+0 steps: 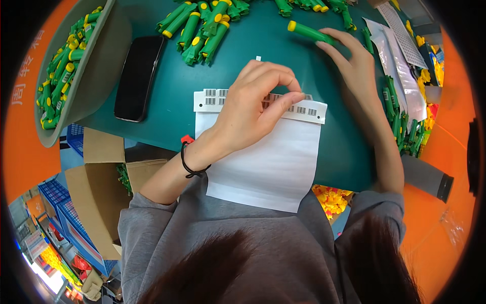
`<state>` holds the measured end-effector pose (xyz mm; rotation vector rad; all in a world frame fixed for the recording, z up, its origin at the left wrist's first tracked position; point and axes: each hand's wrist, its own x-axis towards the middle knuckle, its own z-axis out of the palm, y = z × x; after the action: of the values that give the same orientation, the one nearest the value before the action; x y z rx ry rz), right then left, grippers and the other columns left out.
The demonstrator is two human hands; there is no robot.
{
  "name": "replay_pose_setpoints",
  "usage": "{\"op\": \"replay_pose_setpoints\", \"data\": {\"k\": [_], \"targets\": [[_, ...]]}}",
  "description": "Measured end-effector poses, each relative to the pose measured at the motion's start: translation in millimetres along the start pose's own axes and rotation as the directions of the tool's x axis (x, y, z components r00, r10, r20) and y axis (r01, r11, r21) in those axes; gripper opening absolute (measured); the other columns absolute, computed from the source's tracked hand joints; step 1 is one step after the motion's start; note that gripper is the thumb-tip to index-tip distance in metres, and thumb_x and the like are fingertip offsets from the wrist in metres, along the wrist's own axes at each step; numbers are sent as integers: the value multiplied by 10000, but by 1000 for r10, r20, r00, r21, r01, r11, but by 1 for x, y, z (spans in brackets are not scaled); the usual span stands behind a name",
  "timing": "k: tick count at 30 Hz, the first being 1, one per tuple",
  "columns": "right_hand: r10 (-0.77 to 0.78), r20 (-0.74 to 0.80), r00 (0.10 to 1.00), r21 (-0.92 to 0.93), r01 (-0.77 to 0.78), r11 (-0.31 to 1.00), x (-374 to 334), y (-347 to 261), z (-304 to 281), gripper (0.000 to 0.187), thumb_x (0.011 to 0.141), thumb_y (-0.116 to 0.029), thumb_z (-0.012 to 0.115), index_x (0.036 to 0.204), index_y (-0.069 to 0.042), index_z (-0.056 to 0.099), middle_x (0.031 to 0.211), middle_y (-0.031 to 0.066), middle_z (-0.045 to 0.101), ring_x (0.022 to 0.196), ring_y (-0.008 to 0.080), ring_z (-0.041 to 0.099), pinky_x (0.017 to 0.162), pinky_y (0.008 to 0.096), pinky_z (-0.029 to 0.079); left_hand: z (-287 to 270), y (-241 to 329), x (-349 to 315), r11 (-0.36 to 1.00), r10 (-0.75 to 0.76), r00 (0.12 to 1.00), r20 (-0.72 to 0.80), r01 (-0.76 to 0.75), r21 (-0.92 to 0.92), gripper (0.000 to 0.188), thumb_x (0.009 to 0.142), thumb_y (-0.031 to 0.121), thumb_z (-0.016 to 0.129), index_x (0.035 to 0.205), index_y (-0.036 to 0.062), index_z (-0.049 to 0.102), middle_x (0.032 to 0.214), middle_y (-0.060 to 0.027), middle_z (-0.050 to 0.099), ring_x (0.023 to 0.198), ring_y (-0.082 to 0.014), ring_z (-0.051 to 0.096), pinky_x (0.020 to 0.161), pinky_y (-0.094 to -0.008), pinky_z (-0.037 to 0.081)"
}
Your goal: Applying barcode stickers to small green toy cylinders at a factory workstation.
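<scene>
My right hand [352, 63] grips one end of a green tube with a yellow cap [309, 32] between thumb and fingers, over the far right of the table. My left hand [255, 104] is closed in a pinch above a strip of small barcode labels [311, 112]. Whatever may be between its fingertips is too small to make out. The strip lies across the top of a white backing sheet [260, 162], which hangs over the table's near edge towards my lap. Part of the strip is hidden behind my left hand.
More green tubes lie heaped at the table's far side [202, 33]. A grey bin [101, 66] of them stands at left, beside a black phone [139, 78]. Plastic bags [400, 71] lie at right. An open cardboard box [93, 202] stands below the table's left edge.
</scene>
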<state>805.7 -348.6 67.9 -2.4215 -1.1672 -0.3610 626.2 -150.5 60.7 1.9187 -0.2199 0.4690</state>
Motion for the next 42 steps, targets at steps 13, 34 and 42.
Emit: {"op": "replay_pose_setpoints", "data": {"k": [13,34,42], "targets": [[272,362,892,923,-383,26,-76,-86,-15,605,827,60,749,1371,-4,491,1239,102,591,1190,186,579,1010,316,486,-10,2,9,906,-59,995,78,87,-413,355,918,24,703,1249,10,577,1262,-137,627,1089,-172,616,945,-315,481],[345,157,926,923,-261,281,-72,-98,-16,472,946,-41,687,1377,-1,498,1236,137,614,946,162,643,873,288,535,-13,-9,6,935,-106,966,-236,16,-353,836,804,-112,784,1498,10,334,981,-104,704,908,-147,680,832,-286,546],[309,287,907,921,-350,172,-86,-93,-6,378,919,88,658,1286,49,574,1196,138,647,1005,187,670,905,323,565,-35,20,7,999,-19,991,-131,15,-29,170,891,37,752,1051,5,707,1118,-68,675,1039,-146,613,917,-292,471]]}}
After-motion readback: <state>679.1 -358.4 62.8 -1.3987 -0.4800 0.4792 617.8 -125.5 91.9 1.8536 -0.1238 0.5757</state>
